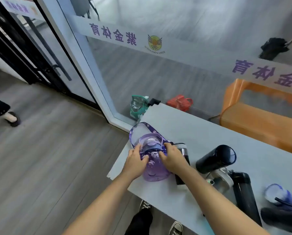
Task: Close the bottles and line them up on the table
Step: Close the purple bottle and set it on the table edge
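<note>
- Both hands are on the purple bottle (154, 167) at the near left corner of the grey table (201, 129).
- The left hand (136, 161) wraps the left side of the bottle just under the lid, fingers curled onto the plastic, thumb toward the front.
- The right hand (171, 158) grips the right side at the same height, its fingers closed around the bottle's shoulder.
- The bottle stands upright, its purple lid (150, 144) sitting on top between the 2 hands; whether it is fully clicked shut, I cannot tell.
- A purple patterned strap (133, 131) loops out from the bottle toward the far edge of the table.
- Just to the right of the right hand, touching or nearly touching it, stands a dark tumbler (182, 150), partly hidden behind the wrist.
- Further right a dark blue flask (216, 159) is tipped over, its round end pointing up and right.
- Beside that lies a white lid piece (221, 178), then a tall black bottle (245, 195) on its side running toward the near edge.
- At the far right edge, a clear blue bottle (281, 194) lies tilted, only partly in view.
- So 1 bottle is in hand; the others sit scattered to the right, not in a row.
- Behind the table, beyond the glass wall, there is an orange stool (260, 116).
</note>
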